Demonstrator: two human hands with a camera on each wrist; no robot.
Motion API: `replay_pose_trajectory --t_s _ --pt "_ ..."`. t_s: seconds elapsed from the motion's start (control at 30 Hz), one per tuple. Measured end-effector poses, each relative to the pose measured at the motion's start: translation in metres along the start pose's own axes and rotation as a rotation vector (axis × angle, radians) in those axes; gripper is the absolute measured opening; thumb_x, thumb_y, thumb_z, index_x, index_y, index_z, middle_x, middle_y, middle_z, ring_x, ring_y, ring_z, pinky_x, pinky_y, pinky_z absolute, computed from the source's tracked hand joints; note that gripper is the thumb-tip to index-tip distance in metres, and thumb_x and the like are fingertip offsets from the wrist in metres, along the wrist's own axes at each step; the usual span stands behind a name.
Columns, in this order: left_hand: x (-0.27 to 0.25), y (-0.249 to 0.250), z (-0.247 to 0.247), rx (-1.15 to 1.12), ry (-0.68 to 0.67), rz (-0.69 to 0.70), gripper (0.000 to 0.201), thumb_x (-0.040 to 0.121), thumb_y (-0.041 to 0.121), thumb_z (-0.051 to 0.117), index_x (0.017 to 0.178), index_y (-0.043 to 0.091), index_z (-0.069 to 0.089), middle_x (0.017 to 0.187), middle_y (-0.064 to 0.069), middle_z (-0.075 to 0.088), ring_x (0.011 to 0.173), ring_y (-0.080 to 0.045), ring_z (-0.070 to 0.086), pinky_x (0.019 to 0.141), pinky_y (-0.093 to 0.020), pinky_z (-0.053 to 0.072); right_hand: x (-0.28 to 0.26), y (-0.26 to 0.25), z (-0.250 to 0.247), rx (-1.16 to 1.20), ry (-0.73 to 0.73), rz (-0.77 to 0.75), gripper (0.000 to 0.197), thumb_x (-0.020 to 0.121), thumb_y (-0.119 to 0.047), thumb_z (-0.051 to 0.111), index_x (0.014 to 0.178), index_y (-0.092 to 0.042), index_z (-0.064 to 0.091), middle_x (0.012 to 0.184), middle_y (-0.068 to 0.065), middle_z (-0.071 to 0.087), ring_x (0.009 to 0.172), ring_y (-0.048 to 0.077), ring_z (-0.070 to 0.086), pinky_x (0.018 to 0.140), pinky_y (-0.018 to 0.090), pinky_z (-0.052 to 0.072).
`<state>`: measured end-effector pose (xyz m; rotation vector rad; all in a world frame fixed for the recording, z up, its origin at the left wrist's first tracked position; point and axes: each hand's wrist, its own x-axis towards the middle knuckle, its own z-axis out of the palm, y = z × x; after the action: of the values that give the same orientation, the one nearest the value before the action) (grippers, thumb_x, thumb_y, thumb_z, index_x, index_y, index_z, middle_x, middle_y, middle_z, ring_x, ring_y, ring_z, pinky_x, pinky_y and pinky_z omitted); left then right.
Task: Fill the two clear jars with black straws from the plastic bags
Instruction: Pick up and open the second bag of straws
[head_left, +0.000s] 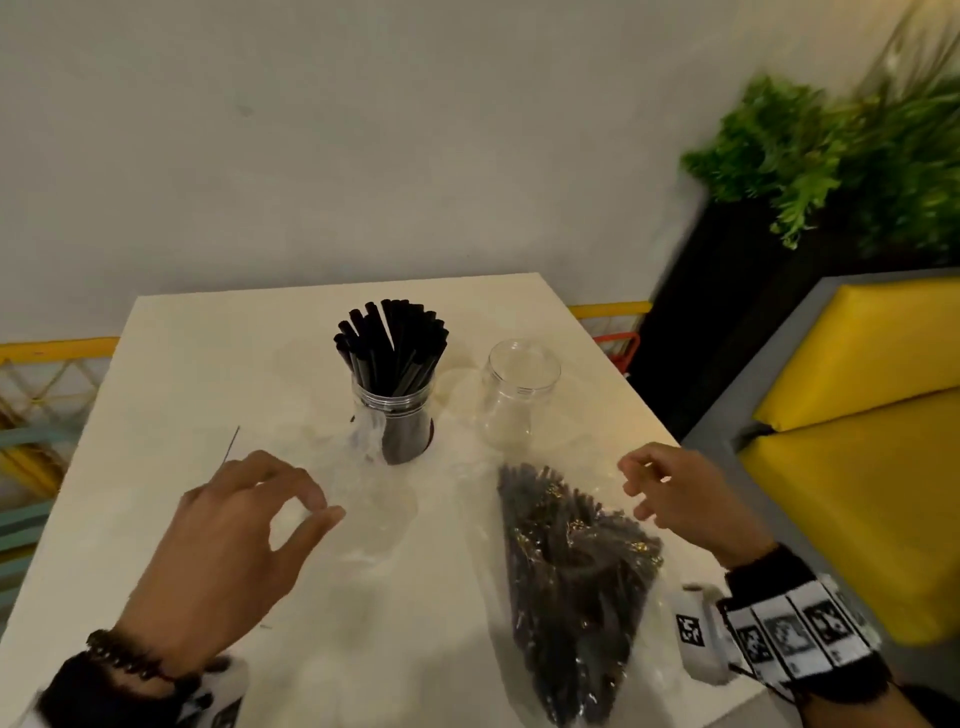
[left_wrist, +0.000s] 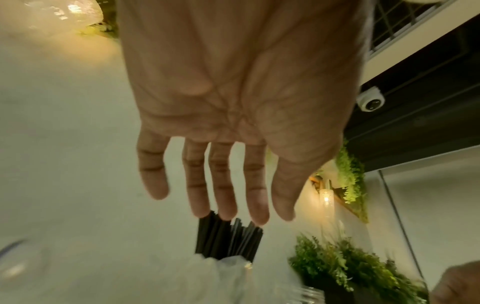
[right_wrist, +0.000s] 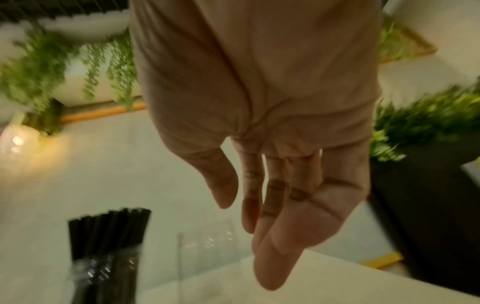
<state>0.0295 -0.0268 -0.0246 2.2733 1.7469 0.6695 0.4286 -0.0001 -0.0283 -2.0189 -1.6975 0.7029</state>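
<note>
Desk (head_left: 182, 364) inventory, my view:
- Jar 1 (head_left: 397, 423), clear, upright, centre-back of desk: packed w/ black straws (head_left: 392, 348), tops fanning above rim; crumpled empty bag (head_left: 363, 467) draped against its front-left
- Jar 2 (head_left: 511, 397), clear, upright, just right of jar 1: nothing in it
- Full bag (head_left: 574, 582) of black straws, lying flat near-right on desk, one end toward jar 2
- My left hand (head_left: 234, 545): over desk, fingers loosely curved, thumb close to forefinger, holding nothing; empty bag just beyond fingertips
- My right hand (head_left: 675, 499): fingers relaxed, half curled, holding nothing; just right of full bag's top end, not touching; jar 2 beyond it
</note>
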Motion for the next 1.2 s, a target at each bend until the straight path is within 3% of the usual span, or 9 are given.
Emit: replay_pose_trajectory --t_s 0.17,0.3,0.43,0.5,0.6,0.77,0.87,1.1,1.2 --pt "-0.008 0.066 0.0 -0.419 -0.092 0.088 0.028 0.076 0.059 0.057 0.066 0.034 0.061 0.071 0.012 0.064 0.073 -0.002 0.06 0.065 -0.008 0.043 -0.008 0.053 0.008 -0.146 0.015 0.146 0.019 0.098 -0.019 0.056 0.08 -0.021 0.063 0.082 0.003 0.068 0.075 0.026 0.067 0.077 0.042 0.056" --pt "0.005 0.108 0.045 -0.553 -0.399 0.146 0.026 0.082 0.051 0.068 0.072 0.028 0.066 0.073 0.009 0.068 0.071 -0.008 0.063 0.059 -0.011 0.045 0.015 0.052 0.008 -0.195 -0.01 0.182 0.016 0.099 -0.022 0.051 0.1 -0.013 0.065 0.106 0.01 0.071 0.083 0.022 0.061 0.07 0.027 0.043" --pt "0.049 0.098 0.113 -0.489 -0.499 0.042 0.024 0.093 0.036 0.064 0.082 0.015 0.068 0.074 0.004 0.07 0.07 -0.01 0.063 0.077 -0.033 0.055 0.062 0.043 0.015 -0.044 -0.104 0.326 0.061 0.096 -0.044 0.057 0.141 -0.005 0.044 0.143 0.015 0.052 0.124 0.031 0.053 0.092 0.035 0.044" --pt "0.066 0.085 0.139 -0.472 -0.451 -0.059 0.024 0.095 0.031 0.062 0.086 0.009 0.069 0.074 0.008 0.066 0.07 -0.005 0.06 0.084 -0.04 0.054 0.079 0.038 0.021 0.275 -0.18 0.438 0.059 0.091 -0.042 0.067 0.132 -0.004 0.05 0.127 0.015 0.058 0.105 0.029 0.062 0.079 0.036 0.048" --pt "0.076 0.07 0.158 -0.471 -0.345 -0.228 0.018 0.095 0.028 0.063 0.089 0.012 0.067 0.081 0.008 0.069 0.075 -0.011 0.064 0.086 -0.044 0.054 0.087 0.039 0.023 0.478 -0.323 0.355 0.025 0.085 -0.026 0.076 0.073 -0.01 0.061 0.065 0.008 0.056 0.05 0.015 0.05 0.057 0.029 0.039" --pt "0.075 0.076 0.147 -0.656 0.042 -0.61 0.038 0.091 0.028 0.068 0.12 0.013 0.049 0.105 -0.004 0.06 0.094 -0.025 0.064 0.07 -0.027 0.048 0.069 0.024 -0.018 0.636 -0.442 -0.04 0.014 0.086 -0.028 0.073 0.093 -0.016 0.075 0.069 -0.012 0.064 0.065 0.006 0.057 0.064 0.025 0.046" --pt "0.074 0.097 0.132 -1.004 0.108 -0.708 0.037 0.087 0.027 0.072 0.113 0.005 0.058 0.1 -0.005 0.063 0.091 -0.025 0.062 0.071 -0.027 0.051 0.066 0.013 -0.049 0.711 -0.448 -0.158 0.018 0.077 -0.032 0.072 0.088 -0.018 0.075 0.077 -0.014 0.068 0.071 0.006 0.062 0.066 0.026 0.05" --pt "0.065 0.146 0.064 -1.161 0.277 -0.446 0.023 0.085 0.031 0.06 0.085 0.014 0.075 0.076 -0.005 0.067 0.068 -0.016 0.062 0.063 -0.03 0.054 0.06 0.011 -0.09 0.81 -0.247 -0.336 0.069 0.052 -0.07 0.081 0.1 -0.021 0.075 0.074 0.006 0.066 0.06 0.016 0.059 0.053 0.027 0.054" --pt "0.062 0.159 0.039 -1.02 0.371 -0.296 0.021 0.085 0.03 0.06 0.077 0.023 0.078 0.073 0.0 0.071 0.067 -0.014 0.066 0.061 -0.028 0.056 0.052 0.01 -0.096 0.718 -0.113 -0.532 0.034 0.08 -0.045 0.072 0.089 -0.013 0.074 0.065 0.014 0.063 0.053 0.023 0.059 0.051 0.038 0.055"
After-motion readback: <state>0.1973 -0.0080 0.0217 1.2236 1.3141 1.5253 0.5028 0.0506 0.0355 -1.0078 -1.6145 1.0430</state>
